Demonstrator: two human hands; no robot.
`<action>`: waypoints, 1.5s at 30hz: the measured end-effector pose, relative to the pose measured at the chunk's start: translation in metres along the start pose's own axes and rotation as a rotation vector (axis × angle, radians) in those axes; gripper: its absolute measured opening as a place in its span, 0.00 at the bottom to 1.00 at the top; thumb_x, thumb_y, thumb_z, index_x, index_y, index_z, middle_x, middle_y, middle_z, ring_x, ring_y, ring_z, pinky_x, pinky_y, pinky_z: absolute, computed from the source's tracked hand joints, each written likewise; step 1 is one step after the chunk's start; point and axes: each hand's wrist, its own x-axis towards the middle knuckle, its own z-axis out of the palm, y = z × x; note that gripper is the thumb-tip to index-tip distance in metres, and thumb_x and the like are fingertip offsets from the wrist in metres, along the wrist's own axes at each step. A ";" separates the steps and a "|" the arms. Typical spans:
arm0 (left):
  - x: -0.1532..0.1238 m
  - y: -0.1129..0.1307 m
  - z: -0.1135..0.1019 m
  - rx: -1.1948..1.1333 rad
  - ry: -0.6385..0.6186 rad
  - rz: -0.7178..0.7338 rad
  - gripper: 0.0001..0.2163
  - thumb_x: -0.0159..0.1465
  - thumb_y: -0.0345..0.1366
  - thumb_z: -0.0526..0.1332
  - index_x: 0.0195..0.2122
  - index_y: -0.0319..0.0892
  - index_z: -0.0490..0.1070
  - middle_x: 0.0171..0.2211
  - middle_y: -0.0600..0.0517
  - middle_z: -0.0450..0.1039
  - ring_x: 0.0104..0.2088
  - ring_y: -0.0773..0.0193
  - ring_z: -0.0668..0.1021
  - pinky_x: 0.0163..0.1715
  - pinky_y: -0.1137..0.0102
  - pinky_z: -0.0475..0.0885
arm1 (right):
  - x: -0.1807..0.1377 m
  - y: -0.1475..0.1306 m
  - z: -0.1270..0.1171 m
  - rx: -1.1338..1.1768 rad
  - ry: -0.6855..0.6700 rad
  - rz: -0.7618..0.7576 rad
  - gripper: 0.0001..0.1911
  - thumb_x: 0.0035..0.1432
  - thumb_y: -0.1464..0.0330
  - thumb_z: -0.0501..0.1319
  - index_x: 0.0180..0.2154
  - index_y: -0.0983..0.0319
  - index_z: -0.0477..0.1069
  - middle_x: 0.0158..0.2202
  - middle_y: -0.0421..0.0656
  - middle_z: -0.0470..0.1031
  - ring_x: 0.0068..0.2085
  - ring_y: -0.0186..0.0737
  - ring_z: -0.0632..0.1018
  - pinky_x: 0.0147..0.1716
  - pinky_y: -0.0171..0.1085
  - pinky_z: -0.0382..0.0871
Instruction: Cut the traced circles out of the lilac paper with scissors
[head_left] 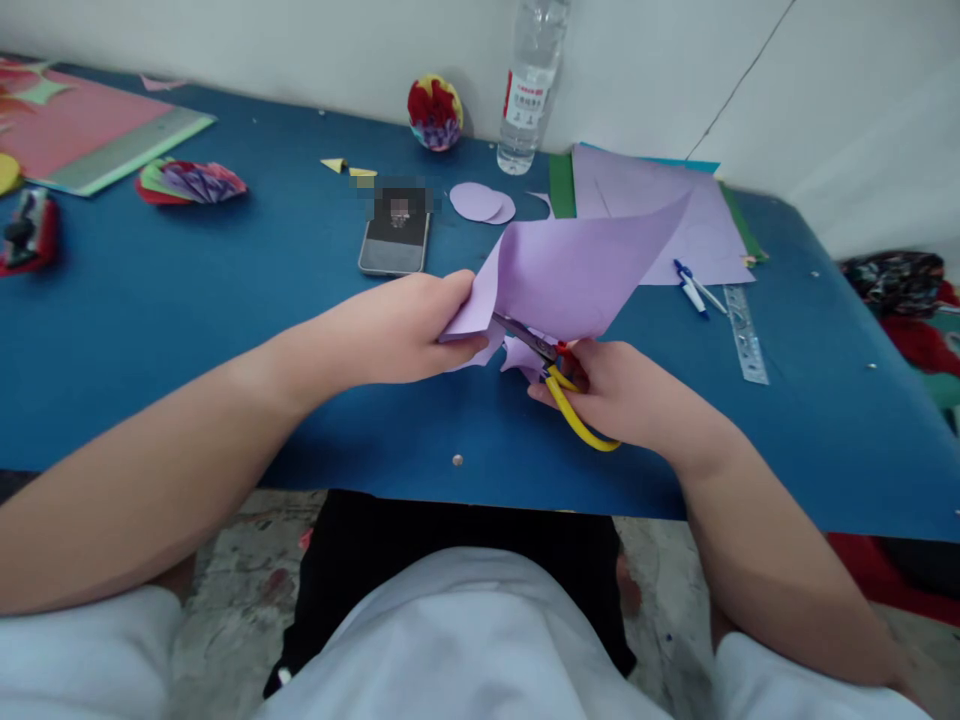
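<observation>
"Just right of frame centre?"

"Right hand [626, 390] is closed round yellow-handled metal scissors [544, 347], blades at a lilac paper sheet [574, 270]."

"Centre?"

"Left hand [409, 325] pinches the sheet's left end."

"Top centre?"

"Clear plastic bottle [529, 95] stands upright."

From my remote seat, the purple sheet [585, 270], right of and nearer than the phone [392, 245], hides part of the blades of the scissors [543, 347]. Blocky blur swallows the phone's upper end. The frame crops the top of the bottle [525, 100] behind and right of the phone, and the red-and-black object [46, 235] far to the phone's left. I can't identify the blurred pile [896, 283] far right of the phone.
</observation>
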 end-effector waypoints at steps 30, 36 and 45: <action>0.000 -0.006 0.004 -0.075 0.115 0.056 0.14 0.69 0.50 0.58 0.44 0.45 0.69 0.37 0.47 0.80 0.34 0.52 0.81 0.30 0.64 0.64 | 0.001 -0.001 0.003 0.045 0.062 -0.040 0.20 0.64 0.49 0.65 0.36 0.58 0.66 0.30 0.43 0.75 0.28 0.41 0.72 0.27 0.38 0.62; -0.001 -0.007 0.004 -0.086 0.123 0.068 0.13 0.69 0.50 0.58 0.44 0.45 0.68 0.37 0.47 0.80 0.34 0.52 0.80 0.29 0.64 0.64 | 0.002 0.000 0.003 0.050 0.069 -0.059 0.19 0.64 0.50 0.64 0.37 0.58 0.67 0.30 0.43 0.75 0.28 0.41 0.73 0.27 0.38 0.62; -0.001 -0.004 0.002 -0.092 0.109 0.070 0.14 0.70 0.50 0.58 0.45 0.44 0.69 0.38 0.46 0.81 0.34 0.51 0.81 0.29 0.64 0.65 | 0.002 0.000 0.003 0.023 0.075 -0.064 0.19 0.65 0.49 0.63 0.39 0.59 0.70 0.30 0.43 0.76 0.28 0.42 0.74 0.27 0.38 0.61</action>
